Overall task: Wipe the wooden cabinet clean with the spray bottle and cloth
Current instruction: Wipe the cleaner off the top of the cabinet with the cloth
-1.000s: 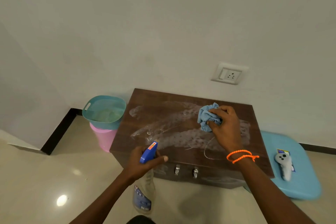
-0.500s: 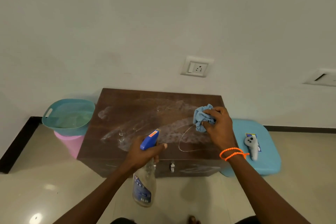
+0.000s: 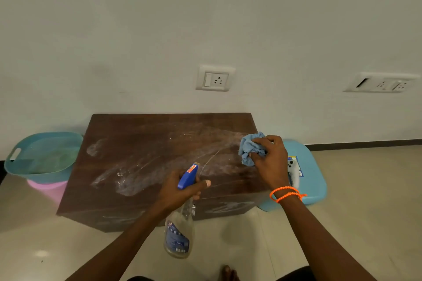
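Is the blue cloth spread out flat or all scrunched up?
Scrunched up. The blue cloth is a wrinkled ball gripped in the right hand.

A single wide-angle view comes from the person's head, looking forward and down from above. It faces a pale wall (image 3: 205, 18) that fills the upper half of the frame, where a wall socket (image 3: 215, 78) sits just above centre. The wooden cabinet (image 3: 146, 143) lies mid-frame, seen from above and in front, close enough that both forearms reach in from the bottom edge. The floor (image 3: 365, 212) takes the lower corners. Straight lines bow toward the frame's edges.
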